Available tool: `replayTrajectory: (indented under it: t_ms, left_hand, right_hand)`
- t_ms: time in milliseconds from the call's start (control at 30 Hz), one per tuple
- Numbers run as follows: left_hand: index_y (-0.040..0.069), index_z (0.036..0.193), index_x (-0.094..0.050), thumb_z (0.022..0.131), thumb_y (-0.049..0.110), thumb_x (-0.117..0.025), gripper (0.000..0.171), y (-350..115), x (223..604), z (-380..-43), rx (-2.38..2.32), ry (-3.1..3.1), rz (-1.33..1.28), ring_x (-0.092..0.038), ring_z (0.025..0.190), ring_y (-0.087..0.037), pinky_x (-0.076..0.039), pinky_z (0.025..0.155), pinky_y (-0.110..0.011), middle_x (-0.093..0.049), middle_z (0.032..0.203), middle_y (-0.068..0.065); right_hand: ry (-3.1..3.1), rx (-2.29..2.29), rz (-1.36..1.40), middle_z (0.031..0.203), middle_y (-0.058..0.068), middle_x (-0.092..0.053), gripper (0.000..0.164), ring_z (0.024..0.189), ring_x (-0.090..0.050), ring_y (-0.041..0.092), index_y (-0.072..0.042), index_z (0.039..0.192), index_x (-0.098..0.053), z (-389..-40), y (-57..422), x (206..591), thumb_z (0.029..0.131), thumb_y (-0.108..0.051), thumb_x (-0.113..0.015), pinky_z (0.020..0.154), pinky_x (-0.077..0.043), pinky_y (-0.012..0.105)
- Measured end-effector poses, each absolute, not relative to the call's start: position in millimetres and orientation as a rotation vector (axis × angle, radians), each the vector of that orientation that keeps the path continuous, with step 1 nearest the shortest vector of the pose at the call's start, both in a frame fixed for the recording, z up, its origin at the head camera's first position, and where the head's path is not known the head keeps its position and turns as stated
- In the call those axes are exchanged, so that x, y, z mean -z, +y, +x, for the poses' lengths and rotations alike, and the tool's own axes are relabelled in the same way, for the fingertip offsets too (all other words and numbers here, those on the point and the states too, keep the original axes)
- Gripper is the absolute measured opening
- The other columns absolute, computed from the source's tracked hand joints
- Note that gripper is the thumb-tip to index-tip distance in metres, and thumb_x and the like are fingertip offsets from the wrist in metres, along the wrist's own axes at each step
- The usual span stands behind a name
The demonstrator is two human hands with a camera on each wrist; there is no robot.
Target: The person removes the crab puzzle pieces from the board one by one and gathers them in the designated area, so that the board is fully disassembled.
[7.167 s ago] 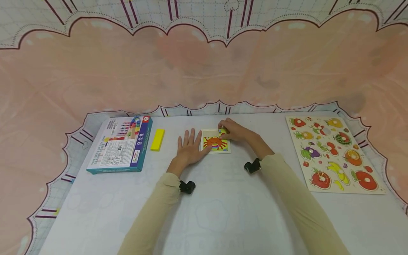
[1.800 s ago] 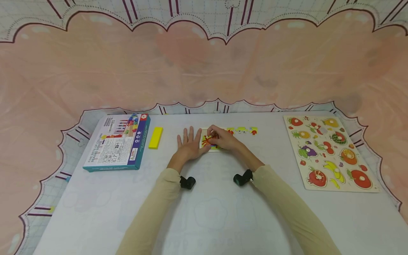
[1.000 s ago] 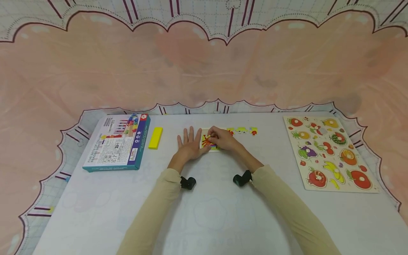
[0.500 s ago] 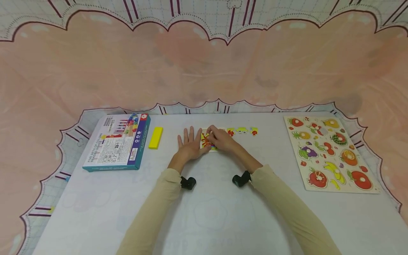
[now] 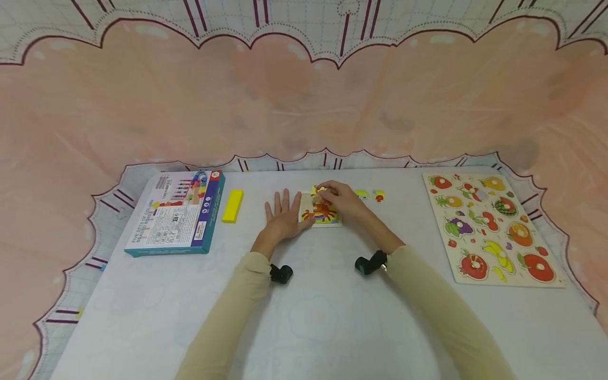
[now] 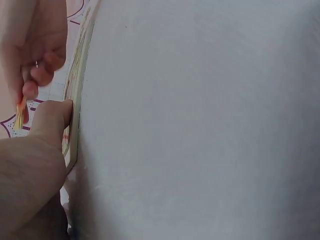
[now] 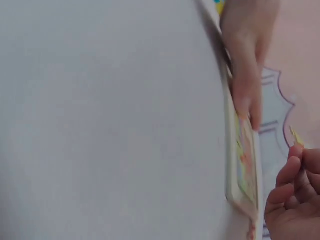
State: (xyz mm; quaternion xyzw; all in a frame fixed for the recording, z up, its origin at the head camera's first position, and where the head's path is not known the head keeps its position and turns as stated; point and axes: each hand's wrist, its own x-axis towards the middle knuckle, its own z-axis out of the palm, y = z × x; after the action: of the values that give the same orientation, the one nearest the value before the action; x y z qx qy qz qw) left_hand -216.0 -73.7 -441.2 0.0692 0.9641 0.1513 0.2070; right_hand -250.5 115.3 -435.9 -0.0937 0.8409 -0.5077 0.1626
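Note:
A small wooden crab puzzle board (image 5: 306, 202) lies at the table's back middle, showing bare wood at its upper left. My left hand (image 5: 282, 221) lies flat with straight, spread fingers, its thumb resting on the board's left edge. Over the board's back edge, my right hand (image 5: 349, 200) pinches a yellow-and-red puzzle piece (image 5: 315, 190) between thumb and fingers. In the right wrist view that piece (image 7: 296, 135) stands up from the fingertips, apart from the board. Two loose puzzle pieces (image 5: 378, 196) show behind the right hand, which may hide another.
A boxed toy set (image 5: 176, 214) stands at the left, with a yellow block (image 5: 233, 206) beside it. On the right lies a large fruit puzzle board (image 5: 496, 229). A scalloped patterned cloth (image 5: 304, 105) hangs behind the white table (image 5: 313, 316).
Pieces from the board came to lie behind it at right between the oldest frame and the later ones. Within the last half second, my right hand lifted another piece up and back; my left stayed.

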Motion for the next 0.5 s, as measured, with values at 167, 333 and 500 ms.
replayTrajectory:
  t_ms: [167, 333, 500]
  left_hand:
    - [0.019, 0.158, 0.001, 0.095, 0.061, -0.043, 0.087, -73, 444, -215, -0.432, 2.694, 0.211, 0.02, 0.15, -0.036, 0.011, 0.118, -0.06, 0.016, 0.163, -0.015]
    - [0.019, 0.158, 0.002, 0.095, 0.061, -0.043, 0.088, -73, 443, -214, -0.432, 2.694, 0.218, 0.02, 0.149, -0.036, 0.012, 0.118, -0.06, 0.017, 0.163, -0.015]
    - [0.018, 0.158, 0.001, 0.095, 0.06, -0.043, 0.087, -74, 441, -214, -0.445, 2.689, 0.218, 0.02, 0.149, -0.037, 0.012, 0.118, -0.061, 0.017, 0.163, -0.016]
  right_hand:
    - [2.423, 1.361, -0.251, 0.096, 0.008, -0.059, 0.034, 0.087, -0.053, 0.018, -0.01, 0.13, -0.058, -251, 150, 431, 0.103, -0.027, -0.047, 0.073, -0.044, 0.023]
    - [2.401, 1.276, -0.277, 0.091, 0.007, -0.059, 0.033, 0.081, -0.053, 0.016, -0.006, 0.13, -0.054, -251, 178, 439, 0.103, -0.023, -0.047, 0.07, -0.045, 0.022]
    - [2.391, 1.243, -0.281, 0.087, 0.005, -0.059, 0.029, 0.077, -0.053, 0.016, -0.007, 0.127, -0.053, -248, 190, 439, 0.103, -0.022, -0.048, 0.069, -0.045, 0.022]
